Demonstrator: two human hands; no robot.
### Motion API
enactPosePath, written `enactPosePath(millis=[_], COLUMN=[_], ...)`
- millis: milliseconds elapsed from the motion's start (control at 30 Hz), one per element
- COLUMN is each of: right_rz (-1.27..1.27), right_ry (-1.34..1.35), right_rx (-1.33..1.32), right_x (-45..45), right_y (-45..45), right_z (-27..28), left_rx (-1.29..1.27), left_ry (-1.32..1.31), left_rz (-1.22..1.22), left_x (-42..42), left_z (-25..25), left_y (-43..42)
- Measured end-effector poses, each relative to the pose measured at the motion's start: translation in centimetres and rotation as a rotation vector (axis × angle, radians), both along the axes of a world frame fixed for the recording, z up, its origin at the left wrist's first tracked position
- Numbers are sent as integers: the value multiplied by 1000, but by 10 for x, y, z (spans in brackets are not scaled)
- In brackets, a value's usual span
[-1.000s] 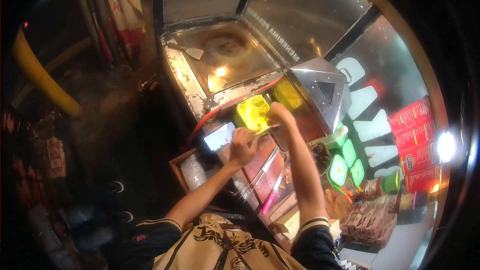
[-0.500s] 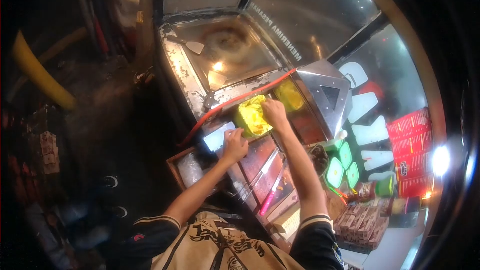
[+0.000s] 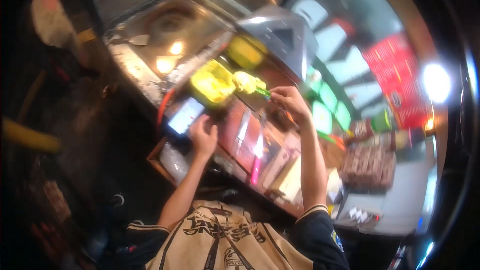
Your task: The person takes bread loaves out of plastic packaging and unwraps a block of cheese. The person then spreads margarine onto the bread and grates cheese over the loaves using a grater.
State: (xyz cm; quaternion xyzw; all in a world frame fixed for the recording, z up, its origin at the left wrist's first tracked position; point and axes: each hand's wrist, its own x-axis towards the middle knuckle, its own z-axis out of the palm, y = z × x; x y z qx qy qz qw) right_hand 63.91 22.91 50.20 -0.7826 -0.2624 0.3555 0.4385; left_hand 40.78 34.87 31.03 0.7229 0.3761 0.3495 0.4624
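My right hand (image 3: 291,102) is closed on a green-handled utensil (image 3: 262,91). Thick yellow spread (image 3: 245,82) covers the utensil's head, so I cannot tell its exact kind. Just left of that head stands a yellow tub (image 3: 199,90) with more of the spread, which looks like margarine. My left hand (image 3: 203,139) has its fingers apart beside a phone (image 3: 186,116) with a lit screen, and holds nothing; whether a fingertip touches the phone is unclear. A knife with a pink handle (image 3: 256,171) lies on the worktop between my forearms.
Behind the tub are a second yellow container (image 3: 247,52) and a metal housing (image 3: 285,32). A griddle (image 3: 172,32) is at the upper left. Green-edged containers (image 3: 327,96), stacked small boxes (image 3: 369,166) and red menu sheets (image 3: 395,72) stand right. An orange hose (image 3: 164,106) runs near the phone.
My right hand has come out of the yellow tub and moved right, bringing the spread-covered utensil into view. My left hand stays beside the phone. The camera view has shifted and turned.
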Motion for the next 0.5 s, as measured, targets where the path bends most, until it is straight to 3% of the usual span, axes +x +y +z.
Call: enactPosePath(millis=[167,267,367,500], right_rz=[-307,-545,-768,-685], right_ry=[-66,-195,-359,-670], right_rx=[64,65,-65,-236], right_x=[-50,-95,-133,-160], right_y=[-191,-290,-373,-419], right_z=[38,46,10,-61], left_rx=[0,-197,-141,-122], left_ry=[-15,19,28,124], left_rz=[-210,-388,-629,-867], left_x=[-29,-31,-16,14], left_z=[21,36,45,38], left_y=[-64,-115,-168,-236])
